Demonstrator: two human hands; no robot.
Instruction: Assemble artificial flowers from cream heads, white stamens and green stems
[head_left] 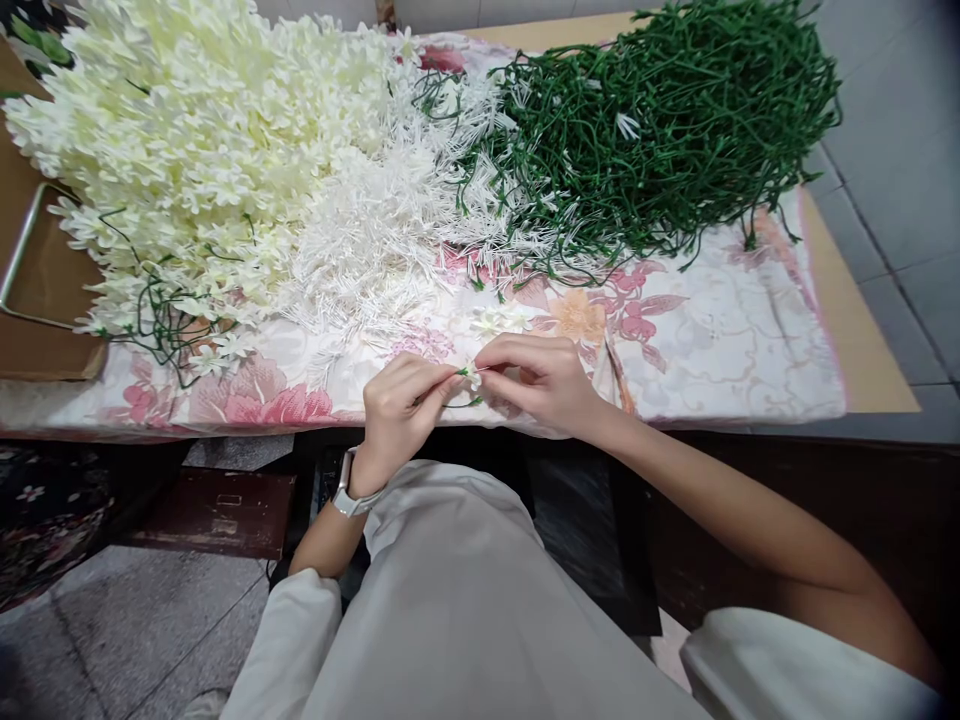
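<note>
My left hand (405, 408), with a watch on its wrist, is closed in a pinch on a green artificial flower stem (469, 403). Part of that stem curves out below the fingers. At its tip a small white artificial flower (473, 376) sits between both hands. My right hand (541, 382) pinches the flower from the other side, its thumb and forefinger meeting at the petals. Just beyond the fingertips, loose cream petals (501, 319) lie on the floral cloth (720, 360). Exactly where the fingertips grip is too small to see.
Cream flower heads (202, 130) are heaped at the back left. White stamen pieces (367, 240) lie in the middle, and a tangle of green stems (660, 140) at the right. A few stems (161, 325) rest front left, near a brown box (56, 340) with a metal handle.
</note>
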